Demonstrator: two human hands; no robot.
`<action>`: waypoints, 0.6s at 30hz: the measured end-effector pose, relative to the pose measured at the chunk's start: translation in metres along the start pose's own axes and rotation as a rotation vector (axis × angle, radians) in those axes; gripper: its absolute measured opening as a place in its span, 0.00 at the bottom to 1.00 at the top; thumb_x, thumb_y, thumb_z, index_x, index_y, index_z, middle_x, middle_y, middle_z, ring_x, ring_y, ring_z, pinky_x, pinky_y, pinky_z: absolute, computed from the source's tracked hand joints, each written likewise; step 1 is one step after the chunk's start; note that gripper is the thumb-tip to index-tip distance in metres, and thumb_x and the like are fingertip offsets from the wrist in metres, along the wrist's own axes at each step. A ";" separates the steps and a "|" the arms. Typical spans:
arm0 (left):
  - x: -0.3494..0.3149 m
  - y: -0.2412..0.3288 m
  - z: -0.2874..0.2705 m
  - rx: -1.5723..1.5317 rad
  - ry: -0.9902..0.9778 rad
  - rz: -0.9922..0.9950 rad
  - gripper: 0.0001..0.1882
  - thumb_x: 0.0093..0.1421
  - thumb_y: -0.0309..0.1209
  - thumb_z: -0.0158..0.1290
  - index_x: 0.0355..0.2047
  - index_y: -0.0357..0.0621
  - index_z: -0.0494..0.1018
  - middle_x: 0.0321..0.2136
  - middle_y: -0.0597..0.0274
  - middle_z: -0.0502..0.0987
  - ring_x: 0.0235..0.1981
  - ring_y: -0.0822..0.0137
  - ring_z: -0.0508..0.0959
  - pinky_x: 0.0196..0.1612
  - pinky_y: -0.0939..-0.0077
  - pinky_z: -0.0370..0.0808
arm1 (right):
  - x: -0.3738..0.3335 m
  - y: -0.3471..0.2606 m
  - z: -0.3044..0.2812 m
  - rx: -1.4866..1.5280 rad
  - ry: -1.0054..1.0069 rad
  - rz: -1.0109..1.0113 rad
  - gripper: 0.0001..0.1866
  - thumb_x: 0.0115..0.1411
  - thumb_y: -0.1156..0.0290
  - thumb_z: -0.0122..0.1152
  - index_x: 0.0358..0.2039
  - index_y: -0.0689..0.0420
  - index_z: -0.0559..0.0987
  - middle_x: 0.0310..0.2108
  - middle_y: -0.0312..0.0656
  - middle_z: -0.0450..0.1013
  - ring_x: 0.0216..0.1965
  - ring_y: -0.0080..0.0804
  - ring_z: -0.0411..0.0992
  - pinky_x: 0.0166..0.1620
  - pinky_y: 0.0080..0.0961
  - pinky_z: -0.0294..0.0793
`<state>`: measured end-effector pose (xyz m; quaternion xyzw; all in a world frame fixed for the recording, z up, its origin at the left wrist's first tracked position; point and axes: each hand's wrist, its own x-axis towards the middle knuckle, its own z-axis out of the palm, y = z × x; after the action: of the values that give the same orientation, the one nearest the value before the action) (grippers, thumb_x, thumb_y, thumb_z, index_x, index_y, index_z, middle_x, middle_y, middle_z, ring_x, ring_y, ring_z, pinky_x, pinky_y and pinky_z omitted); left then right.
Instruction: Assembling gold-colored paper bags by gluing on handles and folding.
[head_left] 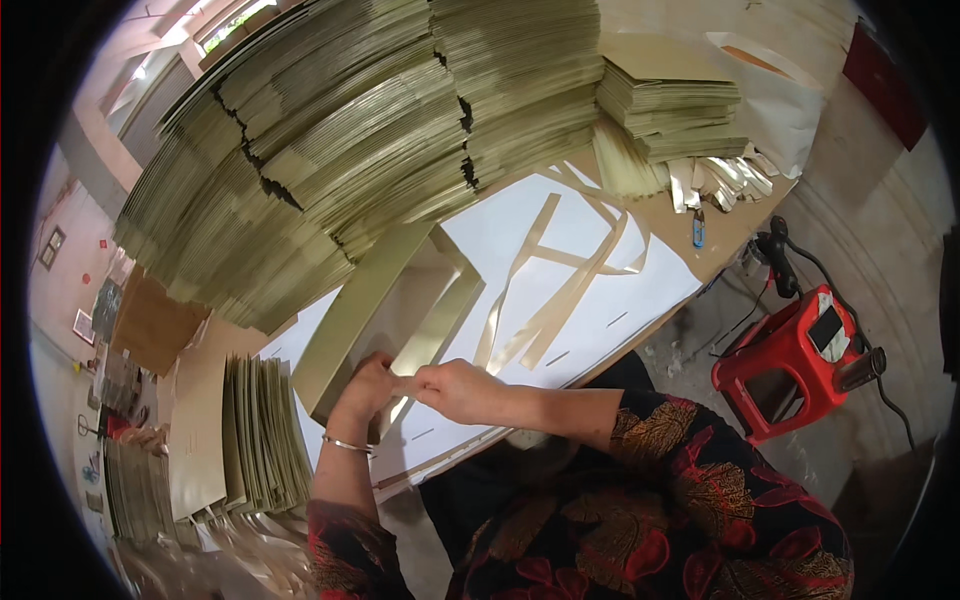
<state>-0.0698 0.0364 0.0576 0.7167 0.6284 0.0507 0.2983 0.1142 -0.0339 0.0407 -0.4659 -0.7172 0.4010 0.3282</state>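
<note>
A long, gold-green open cardboard box (345,325) lies slantwise on the white-covered table before me. My left hand (370,388), with a bangle at the wrist, is closed over the box's near end wall, its fingertips partly hidden inside. Close beside it, my right hand (455,390) is closed in a pinch at the same end. A short pale strip seems to show between the two hands, though most of it is covered by the fingers. Several loose cream ribbons (560,300) lie on the white sheet to the right of the box.
Tall stacks of folded gold-green card (390,120) line the far side. More card sheets (265,430) stand at the left. A blue cutter (698,230) and short pale strips (725,180) lie far right. A red stool (785,365) stands beyond the table's right edge.
</note>
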 end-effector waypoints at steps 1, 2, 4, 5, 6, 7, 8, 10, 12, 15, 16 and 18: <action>0.001 -0.002 -0.002 -0.159 -0.039 -0.102 0.25 0.47 0.33 0.63 0.45 0.34 0.72 0.37 0.52 0.78 0.38 0.62 0.77 0.41 0.70 0.74 | -0.001 0.000 0.003 0.084 0.054 -0.012 0.12 0.62 0.63 0.54 0.31 0.59 0.75 0.20 0.46 0.72 0.24 0.45 0.75 0.28 0.37 0.73; 0.001 -0.003 -0.004 -0.321 -0.062 -0.201 0.23 0.49 0.30 0.62 0.45 0.33 0.73 0.36 0.54 0.78 0.38 0.63 0.76 0.41 0.72 0.73 | 0.000 0.001 0.006 0.092 0.037 -0.017 0.12 0.62 0.63 0.54 0.31 0.59 0.75 0.20 0.46 0.72 0.24 0.45 0.75 0.28 0.37 0.73; -0.003 -0.005 -0.007 -0.373 -0.108 -0.164 0.19 0.51 0.27 0.60 0.44 0.33 0.74 0.35 0.58 0.78 0.36 0.68 0.75 0.39 0.73 0.72 | 0.001 0.001 0.007 0.560 -0.022 0.375 0.12 0.62 0.63 0.55 0.29 0.60 0.74 0.16 0.42 0.69 0.15 0.33 0.70 0.17 0.31 0.68; -0.006 -0.004 -0.007 -0.504 -0.139 -0.120 0.18 0.52 0.27 0.59 0.43 0.34 0.74 0.34 0.59 0.78 0.34 0.68 0.75 0.37 0.74 0.72 | 0.001 0.001 0.007 0.636 -0.008 0.381 0.11 0.62 0.65 0.52 0.29 0.60 0.73 0.16 0.38 0.67 0.11 0.23 0.65 0.11 0.25 0.62; -0.008 -0.004 -0.008 -0.622 -0.178 -0.060 0.17 0.52 0.27 0.59 0.42 0.34 0.74 0.34 0.60 0.78 0.33 0.69 0.75 0.36 0.74 0.72 | 0.001 0.000 0.007 0.661 -0.016 0.417 0.10 0.61 0.66 0.51 0.31 0.61 0.72 0.17 0.39 0.68 0.13 0.26 0.67 0.13 0.26 0.64; -0.010 -0.002 -0.009 -0.636 -0.150 -0.089 0.17 0.52 0.27 0.59 0.42 0.34 0.74 0.34 0.60 0.78 0.33 0.69 0.75 0.36 0.74 0.72 | 0.001 0.000 0.008 0.633 -0.020 0.436 0.10 0.61 0.67 0.51 0.31 0.61 0.72 0.17 0.39 0.69 0.13 0.26 0.68 0.13 0.27 0.65; -0.012 -0.001 -0.010 -0.684 -0.162 -0.104 0.15 0.52 0.26 0.59 0.41 0.35 0.74 0.33 0.60 0.78 0.32 0.69 0.75 0.35 0.75 0.72 | 0.001 0.000 0.009 0.612 -0.027 0.494 0.09 0.61 0.67 0.50 0.32 0.61 0.72 0.18 0.39 0.69 0.13 0.25 0.68 0.13 0.27 0.65; -0.015 0.001 -0.011 -0.737 -0.164 -0.121 0.13 0.53 0.25 0.58 0.40 0.37 0.75 0.32 0.61 0.78 0.30 0.70 0.75 0.34 0.75 0.72 | -0.001 -0.002 0.012 0.608 -0.024 0.472 0.09 0.60 0.67 0.51 0.32 0.61 0.72 0.19 0.40 0.70 0.14 0.26 0.69 0.14 0.27 0.66; -0.016 0.001 -0.011 -0.816 -0.181 -0.122 0.11 0.53 0.24 0.57 0.38 0.38 0.75 0.32 0.60 0.78 0.30 0.70 0.76 0.34 0.74 0.73 | -0.004 -0.004 0.015 0.602 -0.016 0.474 0.09 0.60 0.68 0.51 0.33 0.61 0.71 0.19 0.40 0.70 0.15 0.26 0.69 0.15 0.28 0.68; -0.014 -0.001 -0.009 -0.807 -0.160 -0.140 0.10 0.54 0.24 0.57 0.37 0.36 0.75 0.31 0.59 0.78 0.30 0.68 0.77 0.35 0.74 0.74 | -0.008 -0.007 0.017 0.685 -0.003 0.531 0.09 0.60 0.69 0.50 0.34 0.62 0.70 0.21 0.41 0.70 0.16 0.27 0.69 0.16 0.29 0.70; -0.014 -0.003 -0.008 -0.804 -0.154 -0.140 0.10 0.54 0.24 0.58 0.37 0.36 0.75 0.30 0.59 0.78 0.29 0.68 0.77 0.36 0.73 0.74 | -0.010 -0.008 0.018 0.721 -0.012 0.554 0.08 0.60 0.69 0.50 0.34 0.62 0.69 0.21 0.42 0.70 0.16 0.27 0.69 0.16 0.30 0.70; -0.012 -0.006 -0.006 -0.826 -0.155 -0.152 0.10 0.53 0.24 0.58 0.37 0.36 0.75 0.30 0.59 0.78 0.29 0.67 0.77 0.36 0.73 0.74 | -0.012 -0.008 0.019 0.758 -0.019 0.583 0.08 0.61 0.69 0.50 0.35 0.62 0.68 0.22 0.42 0.70 0.16 0.28 0.69 0.16 0.30 0.70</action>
<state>-0.0805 0.0273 0.0634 0.4904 0.5821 0.2219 0.6095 0.0988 -0.0528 0.0379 -0.4915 -0.3629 0.7137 0.3425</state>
